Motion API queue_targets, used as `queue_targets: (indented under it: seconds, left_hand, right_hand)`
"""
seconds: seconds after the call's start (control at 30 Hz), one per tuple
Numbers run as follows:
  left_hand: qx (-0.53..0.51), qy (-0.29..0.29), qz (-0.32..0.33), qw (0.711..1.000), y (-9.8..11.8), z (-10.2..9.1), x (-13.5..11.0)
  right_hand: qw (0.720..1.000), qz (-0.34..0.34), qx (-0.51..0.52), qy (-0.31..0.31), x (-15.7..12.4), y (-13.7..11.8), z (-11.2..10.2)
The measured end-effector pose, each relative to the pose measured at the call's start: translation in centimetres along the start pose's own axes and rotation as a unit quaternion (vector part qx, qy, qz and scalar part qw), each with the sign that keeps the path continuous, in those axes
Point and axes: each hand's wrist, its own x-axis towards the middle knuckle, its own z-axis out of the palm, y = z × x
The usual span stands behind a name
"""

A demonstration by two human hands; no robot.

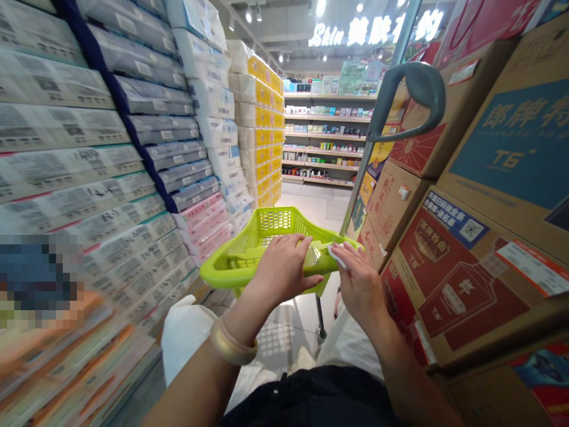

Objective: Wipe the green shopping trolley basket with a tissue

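Note:
A lime-green plastic shopping basket (231, 276) with perforated walls is in front of me, fixed to a grey pole. My left hand (282, 267), with a gold-coloured bangle at the wrist, lies over the basket's near rim. Its thumb is on the near side and its fingers reach over the top, gripping the rim. At the right end of the rim my right hand (360, 279) presses a white wipe (338, 256) against the green plastic. The wipe is partly hidden beneath the fingers.
A grey loop handle (411, 101) tops the pole. Stacked cartons (471, 261) stand close on the right. Wrapped paper packs (151, 124) rise on the left, with yellow-fronted packs (262, 112) beyond. Product shelves (326, 136) line the back, across a tiled floor (306, 201).

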Motion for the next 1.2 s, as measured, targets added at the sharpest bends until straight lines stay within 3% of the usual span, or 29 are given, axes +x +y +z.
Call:
queue_targets:
  seconds: [0.17, 0.37, 0.57, 0.8, 1.0, 1.2]
  left_hand:
    - [0.032, -0.009, -0.033, 0.999, -0.5, 1.5, 0.0]
    - [0.045, -0.004, -0.029, 0.999, -1.1, 1.1, -0.6]
    - [0.037, 0.006, -0.026, 0.999, -1.2, 1.0, -0.8]
    - [0.038, -0.002, -0.025, 0.999, -1.4, 0.8, -0.8]
    - [0.032, 0.006, -0.015, 0.999, -1.8, 0.7, -0.8]
    - [0.029, 0.009, -0.013, 0.999, -2.6, 0.3, -1.0]
  right_hand:
    - [0.998, -0.047, 0.031, -0.043, -0.2, -0.6, 0.6]
    - [0.999, 0.022, -0.020, 0.037, 0.1, 1.5, -0.1]
    - [0.997, -0.058, 0.032, -0.042, -0.6, -0.6, 0.7]
    - [0.998, 0.036, -0.015, 0.055, -0.3, 2.1, -0.4]
    - [0.998, -0.041, 0.037, -0.028, -0.7, -0.1, 0.4]
    - [0.998, 0.045, 0.003, 0.051, -0.3, 1.9, -0.6]
